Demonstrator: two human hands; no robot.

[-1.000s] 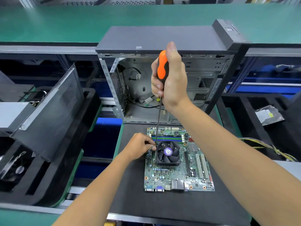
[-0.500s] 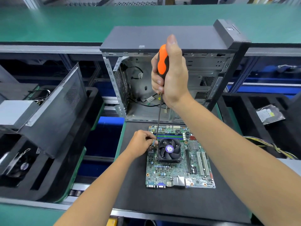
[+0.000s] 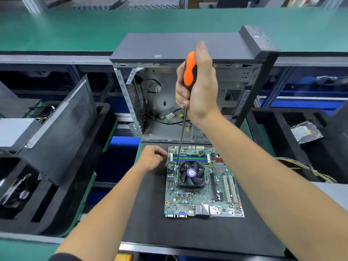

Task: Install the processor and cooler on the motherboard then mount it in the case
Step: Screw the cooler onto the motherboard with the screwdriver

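Right hand (image 3: pixel 199 87) grips screwdriver (image 3: pixel 189 70) — tip at cooler's (image 3: pixel 191 173) far-left corner.

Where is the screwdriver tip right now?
In the head view the screwdriver, gripped by the right hand, has its tip at the cooler fan's far-left corner.

Black work mat (image 3: pixel 188 236): lying across the near bench, carrying a green motherboard (image 3: pixel 204 200) flat at centre. Open computer case (image 3: pixel 188 87): standing at the mat's far edge, opening facing near.
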